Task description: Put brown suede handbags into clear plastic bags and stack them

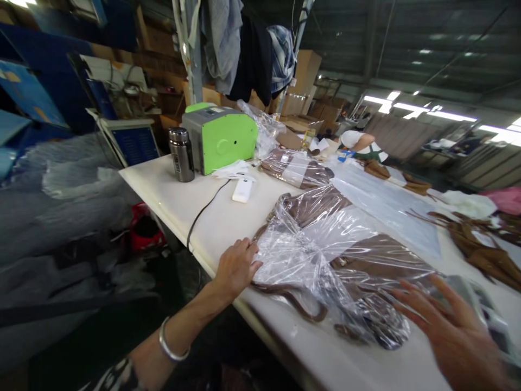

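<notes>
A brown garment (378, 258) lies folded inside a clear, crinkled plastic bag (301, 244) on the white table. A brown strap or cord (301, 304) shows along the bag's near edge. My left hand (238, 269) is at the bag's left edge, fingers curled and thumb against the plastic, closed on it. My right hand (451, 320) is slightly blurred, its fingers spread over the bag's right end. Whether those fingertips touch the plastic I cannot tell.
Another bagged brown garment (299, 167) lies farther back. A green and grey machine (228, 138), a steel flask (181, 155) and a white phone-like object (242, 190) stand or lie at the left. A black cable (203, 209) crosses the table edge. A person (362, 142) bends over the far end.
</notes>
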A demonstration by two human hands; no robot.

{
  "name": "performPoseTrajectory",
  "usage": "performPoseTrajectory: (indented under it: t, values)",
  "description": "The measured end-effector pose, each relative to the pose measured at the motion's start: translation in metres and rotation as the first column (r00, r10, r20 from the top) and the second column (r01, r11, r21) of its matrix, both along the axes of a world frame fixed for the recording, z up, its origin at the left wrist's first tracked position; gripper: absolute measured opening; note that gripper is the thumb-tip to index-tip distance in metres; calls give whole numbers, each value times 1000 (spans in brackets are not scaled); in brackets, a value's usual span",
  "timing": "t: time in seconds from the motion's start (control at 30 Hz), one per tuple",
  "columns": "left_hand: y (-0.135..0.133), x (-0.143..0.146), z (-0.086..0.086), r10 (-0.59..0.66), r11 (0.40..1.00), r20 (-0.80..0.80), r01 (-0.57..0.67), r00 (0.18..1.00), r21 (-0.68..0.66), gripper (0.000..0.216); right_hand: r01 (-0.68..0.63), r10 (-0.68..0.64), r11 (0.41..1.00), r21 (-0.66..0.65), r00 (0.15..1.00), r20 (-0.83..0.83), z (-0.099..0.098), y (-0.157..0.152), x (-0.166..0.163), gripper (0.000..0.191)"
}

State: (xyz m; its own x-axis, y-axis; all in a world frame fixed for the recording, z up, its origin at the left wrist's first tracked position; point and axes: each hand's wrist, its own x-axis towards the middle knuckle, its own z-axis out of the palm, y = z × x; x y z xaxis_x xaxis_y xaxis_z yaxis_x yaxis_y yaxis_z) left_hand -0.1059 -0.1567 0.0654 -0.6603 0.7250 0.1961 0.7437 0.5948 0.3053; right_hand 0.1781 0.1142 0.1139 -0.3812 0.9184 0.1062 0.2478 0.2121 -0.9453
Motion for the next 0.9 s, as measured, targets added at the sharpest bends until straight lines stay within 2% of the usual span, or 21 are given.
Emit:
performPoseTrajectory:
  t: [0.03, 0.07, 0.1, 0.13, 0.17, 0.23, 0.27, 0.3, 0.4, 0.47, 0.57, 0.63, 0.7, 0.8, 0.9]
  values:
    - [-1, -1, 0, -6, 1000, -7, 6, 1000, -8, 9, -49, 50, 999, -14, 999, 13, 1, -24, -34, 88]
    - [-2, -2, 0, -10, 1000, 1, 10, 1000, -12, 7, -194, 194, 981, -1, 980, 55, -3, -49, -64, 89]
    - [-3, -2, 1, -10, 1000, 17, 10, 1000, -8, 9, -348, 341, 936, 56, 934, 108, -10, -73, -90, 82]
    - [-4, -3, 2, -3, 1000, 36, 2, 999, 7, 11, -503, 479, 850, 156, 862, 167, -19, -95, -110, 71]
    - [-5, -4, 2, 10, 999, 58, -12, 998, 32, 11, -624, 580, 740, 249, 781, 233, -30, -112, -126, 60]
    - [-5, -6, 4, 30, 995, 110, -40, 994, 91, 13, -754, 668, 545, 366, 655, 355, -51, -135, -145, 52]
    - [-5, -7, 4, 33, 993, 130, -47, 991, 111, 14, -779, 675, 486, 397, 623, 396, -59, -142, -150, 55]
    - [-5, -8, 4, 29, 991, 141, -47, 990, 124, 16, -790, 672, 451, 415, 607, 424, -67, -145, -153, 60]
    - [-5, -8, 2, -14, 990, 135, -6, 991, 144, 20, -791, 654, 420, 445, 604, 455, -79, -150, -158, 77]
    - [-6, -8, -2, -47, 988, 129, 27, 990, 153, 18, -781, 637, 427, 456, 618, 461, -83, -152, -159, 80]
    - [-12, -8, -8, -93, 986, 165, 68, 982, 152, 7, -767, 616, 443, 464, 636, 464, -83, -155, -160, 79]
    - [-15, -8, -13, -84, 988, 196, 56, 977, 143, 13, -764, 623, 449, 464, 640, 451, -78, -155, -159, 76]
    - [-17, -7, -17, -47, 992, 194, 23, 980, 124, 9, -710, 589, 478, 518, 696, 411, -71, -155, -154, 72]
    - [-18, -5, -18, -29, 995, 102, 19, 994, 102, 7, -571, 481, 520, 635, 810, 335, -66, -157, -142, 66]
    - [-20, -1, -16, -51, 990, -62, 59, 997, 132, 19, -610, 486, 500, 614, 785, 385, -77, -163, -131, 69]
